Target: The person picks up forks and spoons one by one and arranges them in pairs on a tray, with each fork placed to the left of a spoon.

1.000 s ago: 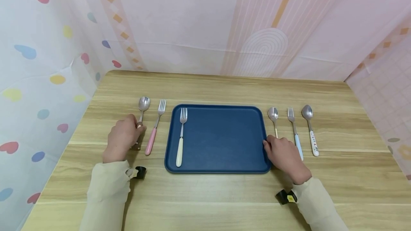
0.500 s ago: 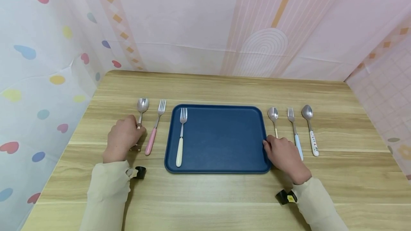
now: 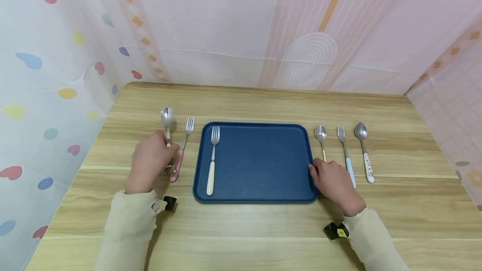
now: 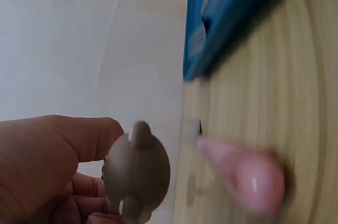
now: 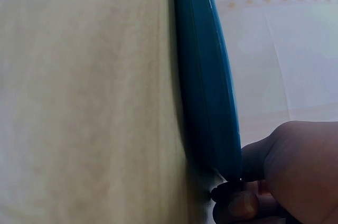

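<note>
My left hand (image 3: 152, 160) holds a metal spoon (image 3: 167, 116) by its handle, left of the tray. Up close in the left wrist view, the brown handle end (image 4: 138, 174) has two small ear-like knobs, with thumb and fingers around it. Just right of that hand lies a fork with a pink handle (image 4: 259, 184); the spoon's lower end overlaps it in the head view. My right hand (image 3: 335, 183) grips the right edge of the dark blue tray (image 3: 263, 162), thumb above and fingers below the rim. On the tray's left side rests a cream-handled fork (image 3: 211, 177).
Right of the tray lie a small spoon (image 3: 320, 132), a blue-handled fork (image 3: 349, 170) and a spoon with a patterned white handle (image 3: 367, 166). The wooden table (image 3: 241, 237) meets patterned curtains (image 3: 211, 28) at its back and sides.
The left hand has shifted right, bringing the spoon's handle over toward the pink fork; the spoon's bowl now sits slightly farther back. The right hand and tray stay in place.
</note>
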A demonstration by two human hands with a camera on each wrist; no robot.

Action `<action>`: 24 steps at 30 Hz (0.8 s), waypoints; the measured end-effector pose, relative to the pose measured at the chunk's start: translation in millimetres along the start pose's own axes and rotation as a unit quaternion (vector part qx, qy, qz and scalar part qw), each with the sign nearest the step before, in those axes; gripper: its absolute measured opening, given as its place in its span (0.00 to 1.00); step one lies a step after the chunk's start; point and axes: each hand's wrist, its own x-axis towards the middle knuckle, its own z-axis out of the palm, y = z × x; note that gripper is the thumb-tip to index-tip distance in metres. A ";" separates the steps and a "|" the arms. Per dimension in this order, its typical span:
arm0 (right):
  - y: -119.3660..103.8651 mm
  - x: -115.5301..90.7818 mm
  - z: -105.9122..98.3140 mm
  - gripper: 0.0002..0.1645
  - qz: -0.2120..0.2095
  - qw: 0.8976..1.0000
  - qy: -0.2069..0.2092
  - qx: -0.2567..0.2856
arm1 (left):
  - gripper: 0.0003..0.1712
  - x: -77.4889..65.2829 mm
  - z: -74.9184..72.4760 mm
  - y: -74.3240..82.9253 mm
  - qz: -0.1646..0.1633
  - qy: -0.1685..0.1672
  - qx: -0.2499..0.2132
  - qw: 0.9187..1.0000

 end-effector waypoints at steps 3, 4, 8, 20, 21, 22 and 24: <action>1.1 -0.9 -0.2 0.16 0.001 1.000 0.000 0.001 | 0.09 -2.1 4.9 14.7 0.010 -0.021 -0.017 1.000; 1.5 -1.1 0.0 0.16 0.003 1.000 0.001 0.002 | 0.09 -2.8 6.6 19.2 0.010 -0.030 -0.024 0.999; 2.7 -0.6 1.9 0.16 0.001 1.000 0.002 0.001 | 0.09 -5.8 12.1 32.7 0.023 -0.030 -0.016 0.999; 0.9 1.3 2.6 0.16 0.002 1.000 0.000 0.000 | 0.07 -11.5 39.6 63.9 0.082 -0.058 -0.005 0.995; 0.9 1.3 2.3 0.16 0.002 1.000 -0.001 0.000 | 0.08 -11.3 42.5 67.0 0.084 -0.063 -0.001 0.994; 1.0 1.3 2.0 0.16 0.002 1.000 -0.001 0.000 | 0.09 -11.1 45.1 69.9 0.085 -0.068 0.003 0.994; 1.0 1.2 1.4 0.16 0.003 1.000 -0.002 0.000 | 0.10 -10.9 48.9 75.8 0.087 -0.070 0.016 0.994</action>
